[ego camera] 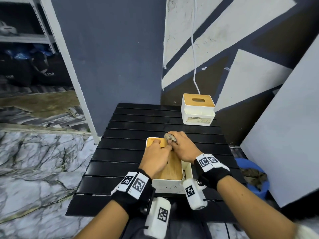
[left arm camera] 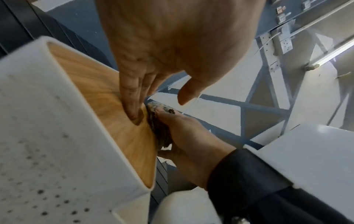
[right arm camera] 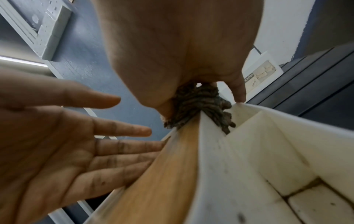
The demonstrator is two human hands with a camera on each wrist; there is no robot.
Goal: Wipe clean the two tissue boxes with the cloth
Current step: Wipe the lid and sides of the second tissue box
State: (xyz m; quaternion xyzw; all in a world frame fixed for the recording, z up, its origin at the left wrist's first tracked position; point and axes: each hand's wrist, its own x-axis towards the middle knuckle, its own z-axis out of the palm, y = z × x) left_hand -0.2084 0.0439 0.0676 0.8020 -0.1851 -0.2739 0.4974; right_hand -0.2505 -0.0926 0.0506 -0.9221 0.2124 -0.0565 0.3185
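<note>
Near box: white tissue box (ego camera: 170, 184) w/ wooden lid (ego camera: 172, 169) sits on the black slatted counter (ego camera: 120, 152), close to you; dark specks on its white side, seen in left wrist view.
Far box: 2nd tissue box (ego camera: 198, 109), same type, at the counter's far right corner by the wall, well apart from the near one; label on its front.
Cloth: grey-brown rag (ego camera: 170, 137), bunched, at the near box's far right edge; in right wrist view it lies across the lid's edge & box rim.
Your right hand: (ego camera: 183, 147) fingers curled round the cloth, pressing it on the near box.
Your left hand: (ego camera: 156, 157) spread, fingers straight, flat on the wooden lid; fingertips just beside the cloth.
Side pocket: open compartment (right arm camera: 277, 151) along the near box's right side, grime in its seams.
Floor, right: blue bowl (ego camera: 259, 190) w/ dark stuff inside; can't tell what.
Cable: white cord (ego camera: 194, 49) hangs down the wall behind the far box.
</note>
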